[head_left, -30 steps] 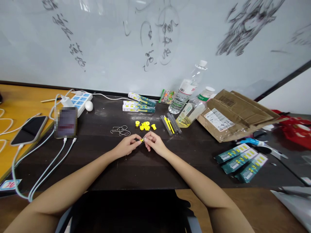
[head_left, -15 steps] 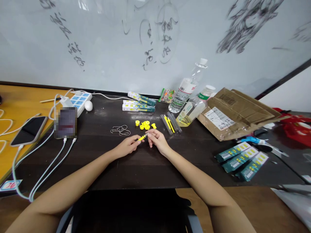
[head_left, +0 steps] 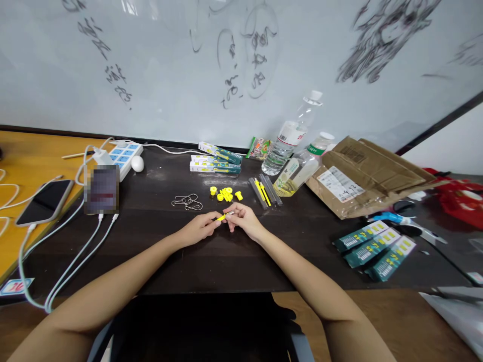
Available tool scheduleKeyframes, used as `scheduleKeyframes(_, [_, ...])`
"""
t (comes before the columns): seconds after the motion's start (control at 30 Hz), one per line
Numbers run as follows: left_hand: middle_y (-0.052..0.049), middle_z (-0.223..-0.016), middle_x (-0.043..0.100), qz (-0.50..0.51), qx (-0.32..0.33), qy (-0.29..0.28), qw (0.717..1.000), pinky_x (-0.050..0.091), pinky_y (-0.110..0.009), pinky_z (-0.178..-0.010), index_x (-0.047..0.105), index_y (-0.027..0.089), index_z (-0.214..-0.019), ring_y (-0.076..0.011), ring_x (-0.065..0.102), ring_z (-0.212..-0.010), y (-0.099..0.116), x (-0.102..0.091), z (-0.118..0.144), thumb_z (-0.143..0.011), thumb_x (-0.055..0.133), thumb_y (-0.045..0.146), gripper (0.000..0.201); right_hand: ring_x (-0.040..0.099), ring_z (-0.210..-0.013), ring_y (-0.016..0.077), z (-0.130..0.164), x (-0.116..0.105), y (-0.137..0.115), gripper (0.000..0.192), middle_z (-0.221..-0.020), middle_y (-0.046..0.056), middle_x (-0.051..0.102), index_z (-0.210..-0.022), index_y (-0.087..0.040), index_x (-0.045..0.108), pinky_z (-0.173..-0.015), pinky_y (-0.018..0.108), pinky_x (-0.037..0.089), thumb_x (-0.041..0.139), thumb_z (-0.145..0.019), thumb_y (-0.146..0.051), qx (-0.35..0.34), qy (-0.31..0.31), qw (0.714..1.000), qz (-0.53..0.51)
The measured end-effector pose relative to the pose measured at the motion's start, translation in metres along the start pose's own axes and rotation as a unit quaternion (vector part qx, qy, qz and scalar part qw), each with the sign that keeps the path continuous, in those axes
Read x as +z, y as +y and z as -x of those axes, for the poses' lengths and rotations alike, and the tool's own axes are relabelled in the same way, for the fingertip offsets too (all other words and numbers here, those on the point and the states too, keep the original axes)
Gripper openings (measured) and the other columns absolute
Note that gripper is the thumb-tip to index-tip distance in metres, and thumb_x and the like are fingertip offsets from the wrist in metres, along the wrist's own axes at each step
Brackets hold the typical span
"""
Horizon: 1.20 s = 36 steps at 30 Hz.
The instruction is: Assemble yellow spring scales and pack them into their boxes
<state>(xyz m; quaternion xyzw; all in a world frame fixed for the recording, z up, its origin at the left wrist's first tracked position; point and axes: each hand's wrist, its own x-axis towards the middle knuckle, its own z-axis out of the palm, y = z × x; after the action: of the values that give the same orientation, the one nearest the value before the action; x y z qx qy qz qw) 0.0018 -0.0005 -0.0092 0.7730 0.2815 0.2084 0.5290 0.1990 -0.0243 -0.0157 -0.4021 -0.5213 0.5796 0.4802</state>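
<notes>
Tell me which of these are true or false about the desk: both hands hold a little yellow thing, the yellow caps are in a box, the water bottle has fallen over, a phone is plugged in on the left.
1. Both hands pinch a small yellow piece. True: the left hand and right hand meet on the yellow piece.
2. The yellow caps sit inside a box. False: they lie loose on the dark desk.
3. The water bottle has fallen over. False: it stands, leaning slightly.
4. A phone on the left has a cable plugged in. True.
</notes>
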Motion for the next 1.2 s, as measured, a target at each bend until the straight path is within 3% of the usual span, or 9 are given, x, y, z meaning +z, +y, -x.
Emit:
scheduleKeyframes(0.2, [0.006, -0.056, 0.042, -0.009, 0.004, -0.008, 1.000, 0.030, -0.018, -0.047, 0.055, 0.016, -0.107, -0.0076, 0.038, -0.047, 0.003, 0.001, 0.000, -0.091, 0.040, 0.046, 0.037, 0.054, -0.043, 0.0068, -0.002, -0.006, 0.003, 0.031, -0.060, -0.003, 0.065, -0.084, -0.015, 0.060, -0.043, 0.020, 0.049, 0.077, -0.066, -0.034, 0.021, -0.020, 0.998, -0.049])
scheduleKeyframes(0.5, [0.006, -0.057, 0.040, -0.022, 0.006, -0.015, 1.000, 0.031, -0.019, -0.050, 0.056, 0.015, -0.110, -0.0082, 0.039, -0.051, 0.002, 0.000, 0.000, -0.092, 0.039, 0.044, 0.038, 0.052, -0.038, 0.0067, -0.002, -0.016, -0.005, 0.027, -0.049, -0.007, 0.058, -0.078, -0.016, 0.055, -0.041, 0.019, 0.046, 0.076, -0.070, -0.032, 0.002, -0.043, 0.998, -0.038])
scheduleKeyframes(1.2, [0.006, -0.057, 0.039, -0.018, 0.004, 0.004, 1.000, 0.030, -0.020, -0.051, 0.057, 0.016, -0.107, -0.0080, 0.039, -0.051, 0.012, 0.000, 0.001, -0.092, 0.040, 0.041, 0.034, 0.055, -0.042, 0.0080, -0.005, -0.046, -0.025, 0.029, -0.052, -0.005, 0.060, -0.073, -0.018, 0.051, -0.045, 0.022, 0.053, 0.077, -0.067, -0.030, -0.013, -0.004, 1.000, -0.013])
